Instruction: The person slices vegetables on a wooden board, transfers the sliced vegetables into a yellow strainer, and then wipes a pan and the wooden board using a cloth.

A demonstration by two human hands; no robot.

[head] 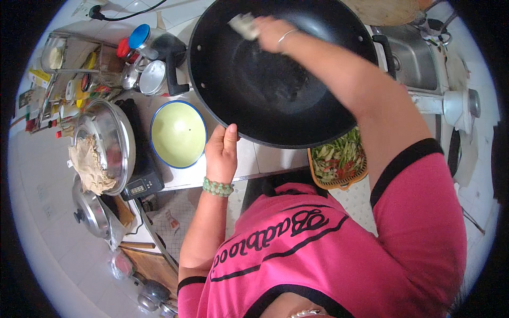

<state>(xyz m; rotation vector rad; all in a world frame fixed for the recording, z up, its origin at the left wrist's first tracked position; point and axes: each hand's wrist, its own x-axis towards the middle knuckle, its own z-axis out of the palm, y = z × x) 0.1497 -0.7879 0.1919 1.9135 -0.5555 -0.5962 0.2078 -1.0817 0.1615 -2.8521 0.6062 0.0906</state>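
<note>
A large black wok (254,103) with two side handles fills the upper middle of the view, its inside facing me. My left hand (221,151) grips the wok's near left rim, thumb on the outer edge. Inside the wok, my right hand (274,33) presses a crumpled pale cloth or paper wad (244,26) against the upper left of the dark surface. That hand looks slightly blurred. Left of my left hand sits a pale green enamel basin (179,133) with a blue rim. Below the wok's right side shows an orange basket (341,183) of cut green and red vegetables.
A lidded steel pot (115,135) with a tan cloth (89,165) on it stands on an induction cooker (141,186) at left. Behind are lidded jars (139,36) and a metal canister (153,77). A steel sink (413,59) lies at right, a wooden board (383,12) above it.
</note>
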